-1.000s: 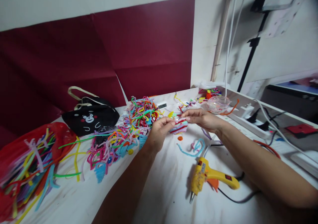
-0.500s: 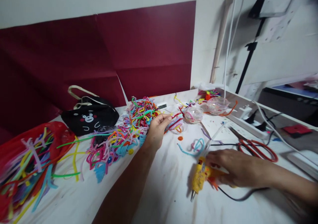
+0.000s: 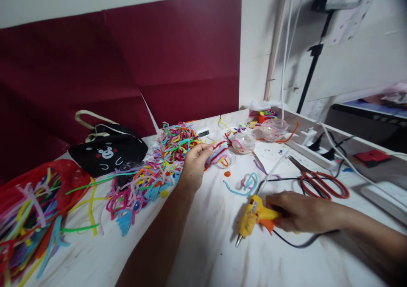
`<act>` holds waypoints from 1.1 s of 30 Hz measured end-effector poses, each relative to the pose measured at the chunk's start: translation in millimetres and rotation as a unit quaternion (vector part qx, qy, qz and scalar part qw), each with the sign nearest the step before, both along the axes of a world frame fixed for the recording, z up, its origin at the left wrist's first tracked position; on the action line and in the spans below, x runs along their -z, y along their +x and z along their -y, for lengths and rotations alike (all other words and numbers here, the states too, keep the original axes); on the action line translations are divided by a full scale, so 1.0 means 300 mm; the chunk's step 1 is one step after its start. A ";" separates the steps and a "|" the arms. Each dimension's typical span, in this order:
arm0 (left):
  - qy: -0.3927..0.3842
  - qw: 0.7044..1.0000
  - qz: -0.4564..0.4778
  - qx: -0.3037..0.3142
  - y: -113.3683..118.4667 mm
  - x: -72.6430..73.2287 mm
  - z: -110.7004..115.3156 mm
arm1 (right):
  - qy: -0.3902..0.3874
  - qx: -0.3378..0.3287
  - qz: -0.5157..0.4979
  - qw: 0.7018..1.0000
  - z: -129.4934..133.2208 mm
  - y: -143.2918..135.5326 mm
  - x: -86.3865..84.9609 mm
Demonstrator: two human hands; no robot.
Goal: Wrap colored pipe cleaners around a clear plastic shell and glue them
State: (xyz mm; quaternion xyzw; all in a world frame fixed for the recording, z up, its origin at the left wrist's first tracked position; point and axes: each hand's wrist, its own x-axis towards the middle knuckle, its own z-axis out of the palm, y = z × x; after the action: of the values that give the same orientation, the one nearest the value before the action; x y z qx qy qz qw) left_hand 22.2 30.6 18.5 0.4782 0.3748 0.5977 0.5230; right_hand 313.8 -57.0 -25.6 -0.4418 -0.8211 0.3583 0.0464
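My left hand [image 3: 193, 166] is closed in a pinch on a striped pipe-cleaner piece [image 3: 218, 154] in red, pale blue and lilac, held above the white table [image 3: 203, 244]. Behind that piece is a clear round dish, partly covered. On the right, my right hand [image 3: 299, 210] has its fingers wrapped round the handle of a yellow glue gun [image 3: 249, 219]. The gun has an orange trigger, and its metal nozzle points down and to the left. A clear glue stick [image 3: 275, 166] sticks out of its back end. Between the hands lies a curled light-blue pipe cleaner [image 3: 241, 189].
Red-handled scissors [image 3: 321, 183] lie beyond my right hand, near a power strip [image 3: 313, 154]. Loose pipe cleaners [image 3: 178, 143] are heaped left of centre, by a black bag [image 3: 108, 153] and a red bag [image 3: 71, 179]. Clear dishes [image 3: 244, 143] stand at the back.
My right hand has shifted from the top of the glue gun to round its handle, and the gun has turned slightly. My left hand still pinches the striped piece. The view has swung slightly.
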 end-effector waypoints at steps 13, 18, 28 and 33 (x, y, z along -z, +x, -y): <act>-0.006 1.000 0.003 -0.023 0.006 -0.019 0.010 | -0.023 0.185 -0.275 0.943 0.003 -0.016 -0.187; 0.003 1.000 -0.008 -0.010 0.011 -0.025 0.022 | 0.023 0.275 -0.355 0.893 -0.024 -0.059 -0.189; 0.019 0.999 -0.050 -0.006 0.039 -0.011 0.046 | 0.110 0.303 -0.405 0.856 -0.028 -0.103 -0.118; 0.018 0.998 -0.061 0.001 0.052 -0.011 0.056 | 0.121 0.308 -0.408 0.851 -0.027 -0.114 -0.074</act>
State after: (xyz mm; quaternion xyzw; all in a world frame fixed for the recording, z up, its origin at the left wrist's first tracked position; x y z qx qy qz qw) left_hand 37.7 13.9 21.6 0.5237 0.3948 0.5733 0.4911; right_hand 279.6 -48.7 -3.5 -0.4770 -0.5870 0.3718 0.5382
